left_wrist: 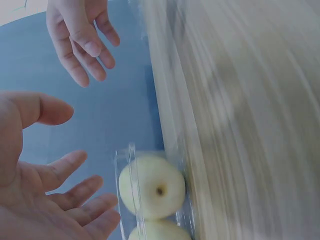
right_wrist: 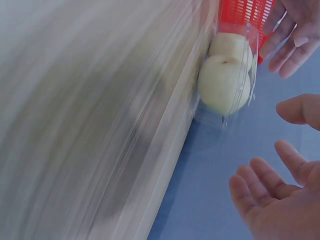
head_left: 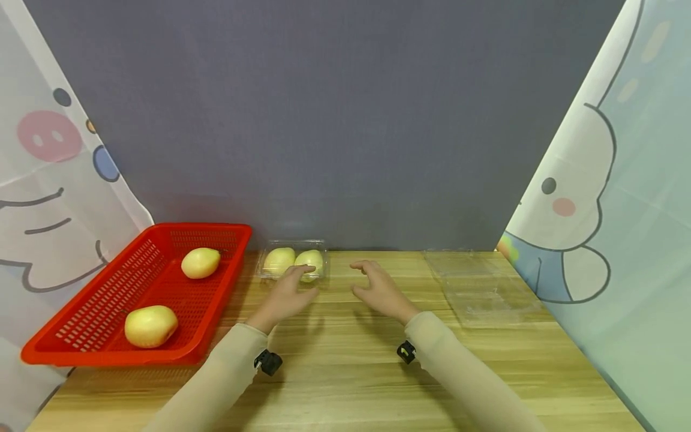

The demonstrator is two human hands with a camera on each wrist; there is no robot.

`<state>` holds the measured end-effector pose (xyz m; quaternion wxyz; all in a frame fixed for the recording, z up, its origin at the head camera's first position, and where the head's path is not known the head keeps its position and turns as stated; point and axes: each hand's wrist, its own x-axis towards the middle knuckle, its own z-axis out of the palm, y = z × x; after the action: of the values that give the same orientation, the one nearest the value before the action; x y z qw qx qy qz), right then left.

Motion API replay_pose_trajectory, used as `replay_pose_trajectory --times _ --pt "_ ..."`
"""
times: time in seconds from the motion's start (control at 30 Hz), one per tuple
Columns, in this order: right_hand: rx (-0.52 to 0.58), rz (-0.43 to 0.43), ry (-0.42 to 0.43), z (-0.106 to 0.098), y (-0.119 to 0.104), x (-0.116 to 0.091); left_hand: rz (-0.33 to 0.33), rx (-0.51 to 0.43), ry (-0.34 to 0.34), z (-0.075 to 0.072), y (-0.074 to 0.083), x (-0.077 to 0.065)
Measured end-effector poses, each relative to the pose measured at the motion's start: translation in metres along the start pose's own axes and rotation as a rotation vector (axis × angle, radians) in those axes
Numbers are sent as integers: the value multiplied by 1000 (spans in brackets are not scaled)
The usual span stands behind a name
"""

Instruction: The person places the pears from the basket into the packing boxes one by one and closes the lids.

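Note:
Two pale yellow pears (head_left: 279,261) sit in a clear plastic box (head_left: 263,273) at the back of the table. In front of the box's right side is my left hand (head_left: 286,297), its fingers loosely bent and holding nothing. To the right of it, my right hand (head_left: 380,292) is raised with relaxed, spread fingers and nothing in its grasp. The palms face each other across a gap. In the left wrist view, the boxed pear (left_wrist: 152,187) shows beyond the left fingertips. The right wrist view has the box's pears (right_wrist: 224,85) apart from the right hand (right_wrist: 285,195).
A red plastic basket (head_left: 216,312) stands on the left with a pear (head_left: 201,263) at its back and another pear (head_left: 151,326) near its front. An open clear plastic box (head_left: 486,300) lies on the right of the wooden table (head_left: 345,372). A grey panel (head_left: 345,120) rises behind.

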<state>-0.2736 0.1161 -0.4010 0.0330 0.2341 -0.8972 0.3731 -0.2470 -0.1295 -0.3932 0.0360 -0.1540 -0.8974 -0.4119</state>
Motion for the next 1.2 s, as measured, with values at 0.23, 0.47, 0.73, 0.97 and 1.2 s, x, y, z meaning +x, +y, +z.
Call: replay_pose_trajectory --times 0.23,0.47,0.73,0.97,1.2 --pt "17 -23 14 -7 11 -12 12 -13 -40 17 7 1" --pt "6 -3 21 -15 20 -26 26 -66 -105 36 17 3" --pt "9 -18 50 -35 38 -40 78 -127 -168 58 33 10" --pt "12 -1 79 -55 47 -50 72 -142 -197 75 48 17" --pt "36 -9 130 -78 53 -60 78 -161 -216 91 61 22"
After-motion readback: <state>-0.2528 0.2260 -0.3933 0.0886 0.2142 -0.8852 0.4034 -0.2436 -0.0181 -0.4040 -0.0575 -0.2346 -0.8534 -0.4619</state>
